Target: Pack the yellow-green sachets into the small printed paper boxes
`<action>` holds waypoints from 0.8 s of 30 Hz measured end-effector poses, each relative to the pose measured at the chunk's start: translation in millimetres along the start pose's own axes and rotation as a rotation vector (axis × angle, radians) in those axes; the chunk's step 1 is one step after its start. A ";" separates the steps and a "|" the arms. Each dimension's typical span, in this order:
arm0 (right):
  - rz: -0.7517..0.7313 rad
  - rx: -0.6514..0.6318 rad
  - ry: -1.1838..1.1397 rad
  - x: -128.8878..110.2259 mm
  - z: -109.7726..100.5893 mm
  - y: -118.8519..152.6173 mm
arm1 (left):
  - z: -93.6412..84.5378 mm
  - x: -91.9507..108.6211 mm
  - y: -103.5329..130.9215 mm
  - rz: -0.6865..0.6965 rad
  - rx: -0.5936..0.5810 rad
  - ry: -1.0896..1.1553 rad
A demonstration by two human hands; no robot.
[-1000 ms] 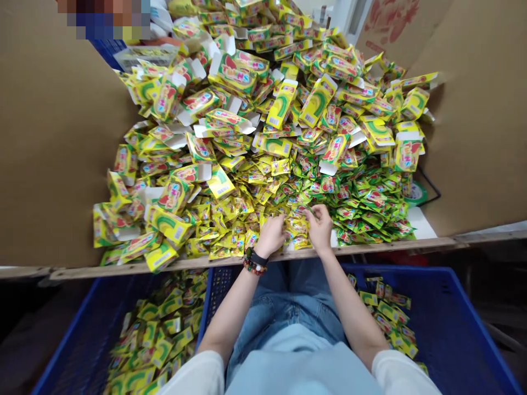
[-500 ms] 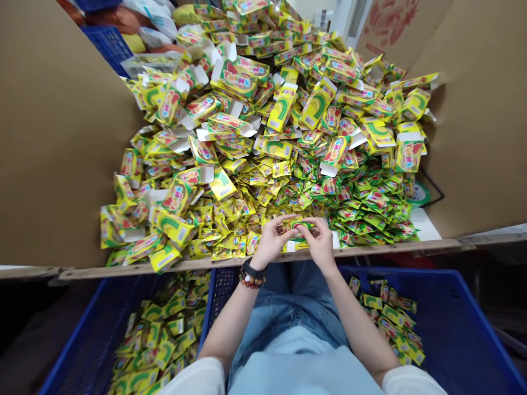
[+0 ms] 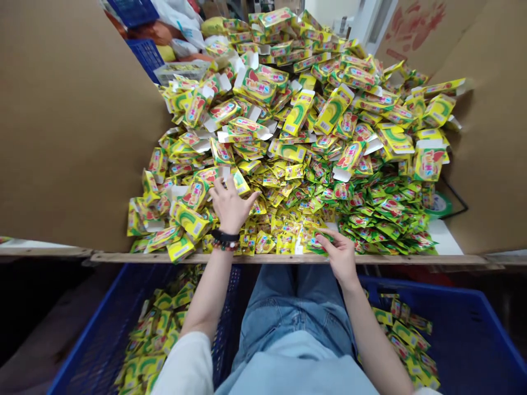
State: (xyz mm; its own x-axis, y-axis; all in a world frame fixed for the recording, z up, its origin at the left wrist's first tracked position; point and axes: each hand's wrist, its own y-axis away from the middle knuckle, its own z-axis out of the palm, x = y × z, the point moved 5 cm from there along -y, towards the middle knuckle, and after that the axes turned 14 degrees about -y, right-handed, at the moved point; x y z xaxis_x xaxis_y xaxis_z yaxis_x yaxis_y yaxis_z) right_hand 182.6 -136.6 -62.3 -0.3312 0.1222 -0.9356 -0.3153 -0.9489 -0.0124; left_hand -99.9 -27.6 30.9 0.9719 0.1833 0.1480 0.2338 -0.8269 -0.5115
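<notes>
My left hand point(image 3: 231, 207) reaches over the left part of the pile, its fingers spread, at a small yellow box point(image 3: 240, 182) with a white flap. Whether the fingertips touch that box is hard to tell. Near the table's front edge, my right hand point(image 3: 341, 253) pinches small candy packets point(image 3: 319, 241), partly hidden by its fingers. Yellow packets point(image 3: 267, 219) lie between my hands, and green packets point(image 3: 382, 219) are heaped to the right. Behind them rises a large heap of yellow-green candy boxes point(image 3: 296, 112), many with open white flaps.
Cardboard walls point(image 3: 74, 131) flank the heap. Along the front runs the table's wooden edge point(image 3: 288, 259). Below it, a left blue crate point(image 3: 99, 318) and a right blue crate point(image 3: 461, 329) hold boxes. A green tape roll point(image 3: 440, 204) lies at the right.
My left hand has left my right hand, moved left and forward to the boxes, and opened. My right hand keeps its pinch near the edge. The view has shifted slightly left.
</notes>
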 end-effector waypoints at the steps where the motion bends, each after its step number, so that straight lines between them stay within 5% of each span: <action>1: -0.008 -0.024 0.009 -0.5 4.3 1.8 | 5.3 3.5 -3.8 0.040 -0.035 -0.034; 4: -0.031 -0.037 0.023 -1.4 8.7 5.2 | 10.9 9.2 -1.6 0.091 -0.055 -0.015; 10: -0.114 0.076 0.005 -9.0 -1.9 0.9 | -19.7 -2.0 46.7 -0.069 0.185 0.491; 14: -0.251 0.167 -0.110 -25.3 8.0 -5.8 | -9.6 17.6 95.6 -0.173 -0.217 1.083; 17: -0.239 0.105 -0.096 -33.3 17.1 -15.0 | 3.7 34.8 127.5 -0.203 -0.486 1.292; 20: -0.108 -0.075 -0.004 -33.4 18.9 -22.5 | 14.8 41.2 144.2 -0.152 -0.599 1.308; 24: -0.043 -0.168 0.160 -35.5 9.4 -19.2 | 19.3 50.6 149.2 0.190 -0.602 1.008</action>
State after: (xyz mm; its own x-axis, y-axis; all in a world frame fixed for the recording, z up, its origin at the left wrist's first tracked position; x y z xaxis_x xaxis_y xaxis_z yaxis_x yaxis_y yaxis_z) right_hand 192.0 -120.0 -25.5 -0.1717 0.1285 -0.9767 -0.1687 -0.9807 -0.0993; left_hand -15.3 -131.4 -54.2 0.4658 -0.2479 0.8495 -0.2246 -0.9616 -0.1575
